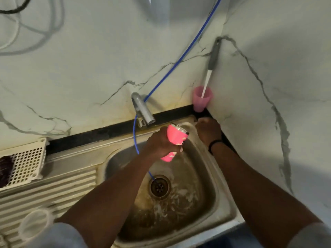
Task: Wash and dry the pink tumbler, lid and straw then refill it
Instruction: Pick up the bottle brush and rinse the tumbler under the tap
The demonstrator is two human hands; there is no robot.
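Note:
My left hand (162, 143) grips the pink tumbler (176, 136) and holds it tilted over the steel sink (222, 199), its open mouth pointing up toward the tap (143, 110). My right hand (208, 130) reaches to the sink's back right corner, fingers curled downward; whether it holds anything is hidden. A clear round lid (36, 224) lies on the ribbed drainboard at the lower left. I see no straw.
A pale pink cup (202, 99) with a long grey-handled brush (213, 59) stands in the wall corner. A blue hose (179, 59) runs from above down to the drain (159, 187). A white perforated basket (26, 161) sits left. Water wets the basin.

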